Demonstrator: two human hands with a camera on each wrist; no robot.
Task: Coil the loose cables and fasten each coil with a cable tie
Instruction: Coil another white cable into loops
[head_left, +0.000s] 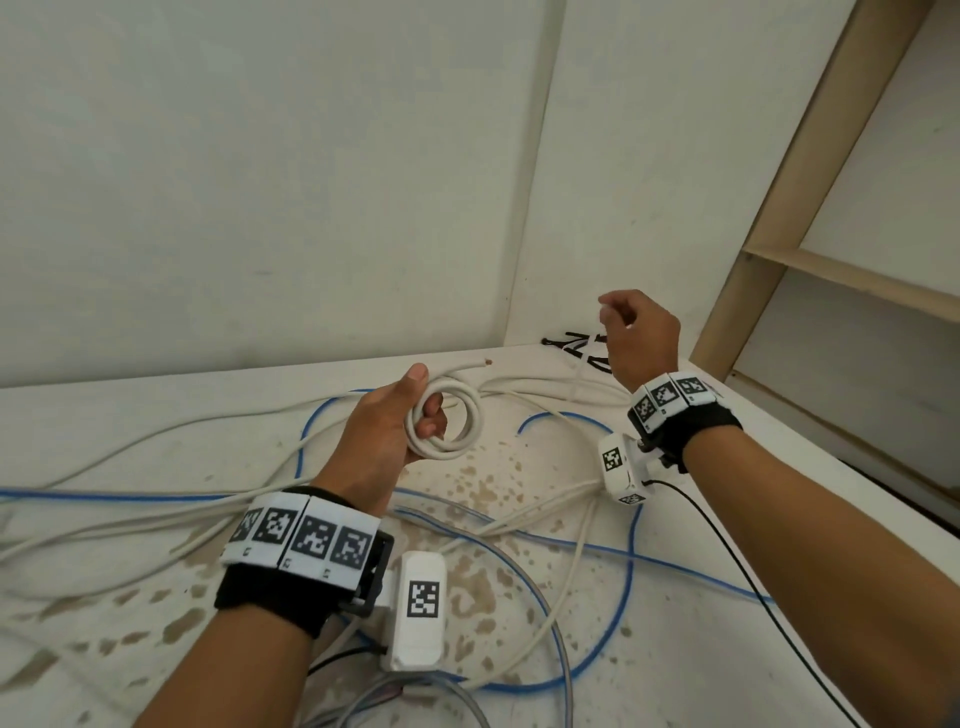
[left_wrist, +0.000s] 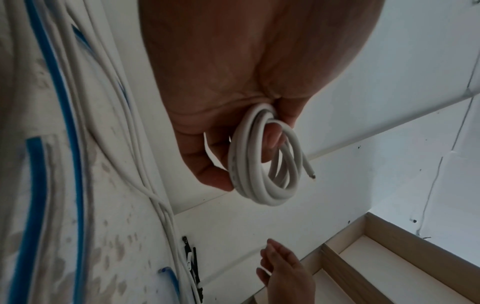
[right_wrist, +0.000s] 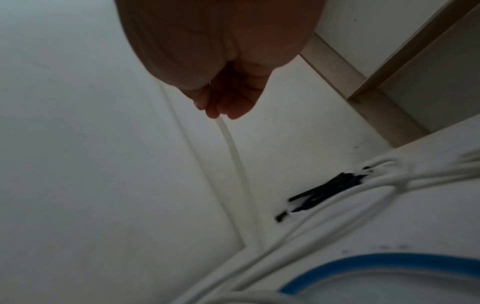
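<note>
Head view shows the left hand raised above the table, its fingers curled through a small white coil of thick cable, thumb up along the coil's near side. One cut cable end sticks out from the coil toward the far right, showing a bit of bare copper at its tip. The left-wrist picture gives the same grasp from below: fingers pass through the rings while the loops hang off them.

Farther right, the right hand is lifted near the wall corner, fingertips pressed together on a pale, translucent cable tie that hangs down from them in the right-wrist picture; in the head view that strip is barely visible.

On the table, a small heap of black cable ties lies at the far edge, just beyond the right wrist. Loose white cables and a blue cable sprawl across the stained, speckled tabletop, crossing one another. A wooden shelf frame stands at the far right against the wall.
</note>
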